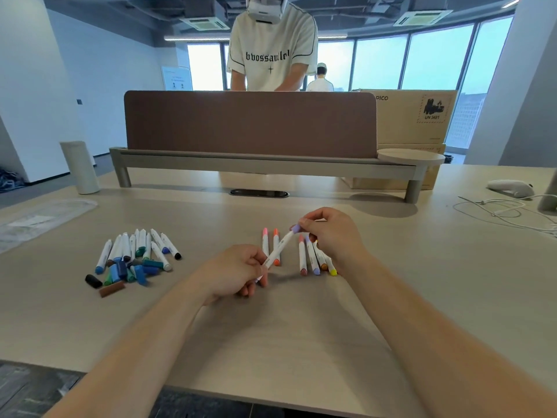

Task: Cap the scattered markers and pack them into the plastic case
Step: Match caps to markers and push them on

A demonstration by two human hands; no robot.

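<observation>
Here the left hand grips a marker by its barrel while the right hand pinches its lilac cap, probably seating it. Capped ones lie beneath; uncapped pile sits left, near the case.

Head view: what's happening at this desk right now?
A person is capping markers. The left hand holds a white marker by its lower end while the right hand pinches the lilac cap at its upper end. A row of capped markers lies on the desk under the hands. To the left sits a pile of markers with loose caps still unsorted. The plastic case is not clearly identifiable.
</observation>
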